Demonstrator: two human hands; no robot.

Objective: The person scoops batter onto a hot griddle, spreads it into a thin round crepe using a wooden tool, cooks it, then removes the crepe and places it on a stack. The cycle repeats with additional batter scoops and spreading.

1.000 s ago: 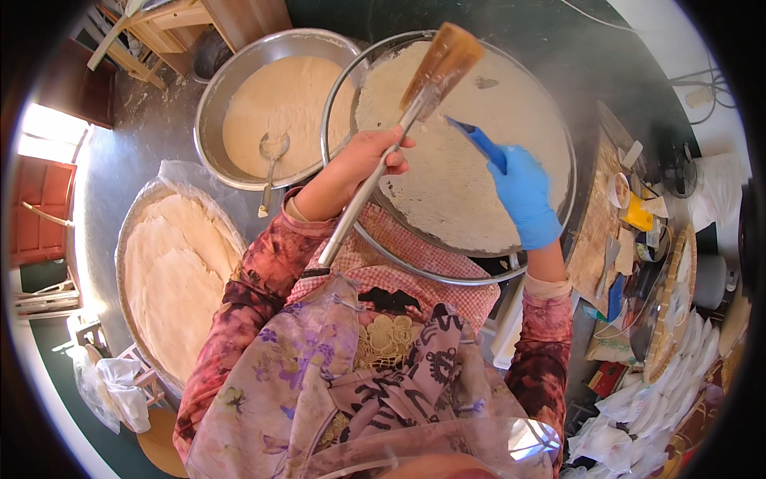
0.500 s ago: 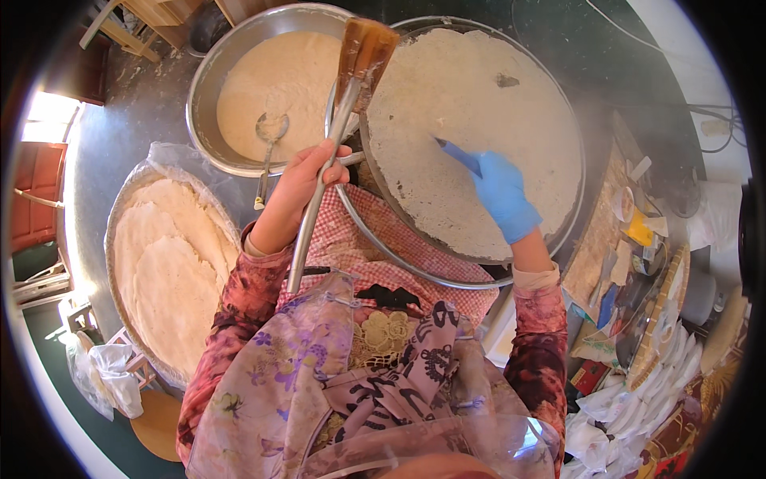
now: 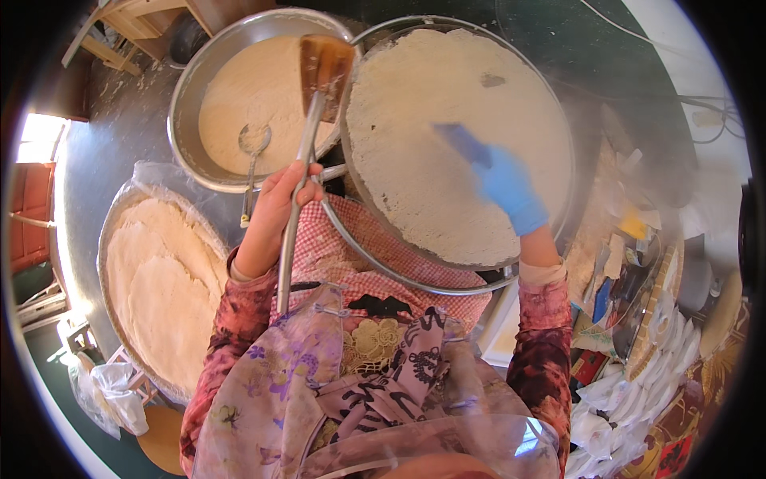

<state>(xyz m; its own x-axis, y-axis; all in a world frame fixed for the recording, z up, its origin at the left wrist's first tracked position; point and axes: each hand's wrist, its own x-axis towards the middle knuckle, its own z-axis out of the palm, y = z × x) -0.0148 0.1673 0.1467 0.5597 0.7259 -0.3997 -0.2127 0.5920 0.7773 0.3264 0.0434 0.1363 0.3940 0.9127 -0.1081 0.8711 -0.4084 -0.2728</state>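
Observation:
My bare left hand (image 3: 289,193) grips the long metal handle of a flat tool (image 3: 325,72) whose amber-brown head is raised over the join between a steel basin and a round griddle. My blue-gloved right hand (image 3: 511,191), blurred, is closed on a blue scraper (image 3: 459,142) over a pale, thin sheet (image 3: 419,215) covering the griddle (image 3: 356,191). Steam hazes this surface; whether the blade touches it I cannot tell. The basin (image 3: 182,120) holds beige batter and a steel spoon (image 3: 255,140).
A lined round tray (image 3: 108,279) of stacked pale sheets lies at left. Wooden furniture (image 3: 140,24) is at upper left. A cluttered board (image 3: 606,184), a woven tray (image 3: 656,311) and white bags (image 3: 638,399) crowd the right. A checked cloth (image 3: 319,255) lies before the griddle.
My left hand and its tool have moved left, the head swinging from over the griddle toward the basin. My right hand's scraper has shifted slightly and is now blurred; the haze over the right has thickened.

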